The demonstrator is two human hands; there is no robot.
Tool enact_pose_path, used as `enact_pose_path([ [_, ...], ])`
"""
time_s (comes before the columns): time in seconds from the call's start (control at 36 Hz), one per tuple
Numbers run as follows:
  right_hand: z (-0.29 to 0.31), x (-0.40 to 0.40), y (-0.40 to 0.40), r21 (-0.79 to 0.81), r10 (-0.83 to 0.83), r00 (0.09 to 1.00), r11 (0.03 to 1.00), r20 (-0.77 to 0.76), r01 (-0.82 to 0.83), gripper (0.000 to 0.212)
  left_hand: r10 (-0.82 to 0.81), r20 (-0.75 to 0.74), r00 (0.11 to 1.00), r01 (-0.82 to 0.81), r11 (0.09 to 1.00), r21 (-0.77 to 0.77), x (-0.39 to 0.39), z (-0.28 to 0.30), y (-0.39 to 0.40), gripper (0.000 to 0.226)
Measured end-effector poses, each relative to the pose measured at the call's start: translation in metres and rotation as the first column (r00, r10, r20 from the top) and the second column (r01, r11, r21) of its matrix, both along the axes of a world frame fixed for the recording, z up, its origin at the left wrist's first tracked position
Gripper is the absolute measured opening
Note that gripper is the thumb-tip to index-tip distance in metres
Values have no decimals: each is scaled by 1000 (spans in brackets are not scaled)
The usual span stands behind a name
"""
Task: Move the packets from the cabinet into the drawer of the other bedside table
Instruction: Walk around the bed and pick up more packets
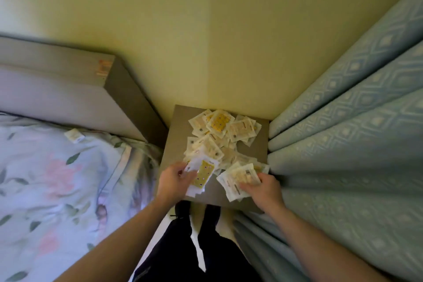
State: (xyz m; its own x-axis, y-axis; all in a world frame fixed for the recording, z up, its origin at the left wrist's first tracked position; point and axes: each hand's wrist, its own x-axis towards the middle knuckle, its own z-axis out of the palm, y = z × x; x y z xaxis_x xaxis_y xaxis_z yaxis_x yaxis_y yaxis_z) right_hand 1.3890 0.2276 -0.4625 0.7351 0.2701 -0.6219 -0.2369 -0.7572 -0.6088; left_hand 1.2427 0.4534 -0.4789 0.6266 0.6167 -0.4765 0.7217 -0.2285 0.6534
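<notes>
Several white and yellow packets (220, 135) lie in a loose heap on top of a grey-brown bedside table (176, 142). My left hand (172, 182) grips a small stack of packets (201, 174) over the table's front left part. My right hand (262, 189) holds another bunch of packets (238, 179) at the front right corner. One stray packet (74, 135) rests on the bed near the headboard. No drawer is in view.
A bed with a floral cover (57, 178) and a grey headboard (68, 75) stands left of the table. Pale blue patterned curtains (343, 133) hang close on the right, touching the table's edge. A yellow wall (206, 30) lies behind. My legs in dark trousers (194, 247) stand in the narrow gap.
</notes>
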Motion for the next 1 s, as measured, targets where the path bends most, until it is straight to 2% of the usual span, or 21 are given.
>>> enact_pose_path([
  [0.08, 27, -16, 11, 27, 111, 994, 993, 24, -111, 23, 39, 42, 998, -39, 999, -17, -37, 36, -3, 21],
  [0.25, 59, -53, 31, 61, 306, 948, 948, 91, -312, 22, 217, 63, 974, -217, 976, -5, -112, 68, -6, 33],
  [0.42, 83, -109, 62, 107, 507, 854, 849, 112, -518, 21, 340, 96, 935, -342, 940, 4, -188, 99, -23, 15],
  [0.5, 92, -146, 81, 101, 613, 778, 773, 139, -627, 21, 414, 103, 904, -419, 907, 31, -237, 111, -35, 26],
  [0.64, 105, -226, 106, 135, 762, 634, 620, 130, -773, 25, 535, 77, 841, -540, 836, 94, -341, 120, -57, 22],
  [0.86, 120, -391, 129, 107, 873, 420, 406, 248, -908, 22, 694, 124, 709, -705, 695, 139, -516, 128, -102, 24],
  [1.0, 128, -495, 146, 81, 928, 269, 257, 258, -963, 27, 811, 139, 568, -823, 554, 126, -615, 141, -126, 24],
])
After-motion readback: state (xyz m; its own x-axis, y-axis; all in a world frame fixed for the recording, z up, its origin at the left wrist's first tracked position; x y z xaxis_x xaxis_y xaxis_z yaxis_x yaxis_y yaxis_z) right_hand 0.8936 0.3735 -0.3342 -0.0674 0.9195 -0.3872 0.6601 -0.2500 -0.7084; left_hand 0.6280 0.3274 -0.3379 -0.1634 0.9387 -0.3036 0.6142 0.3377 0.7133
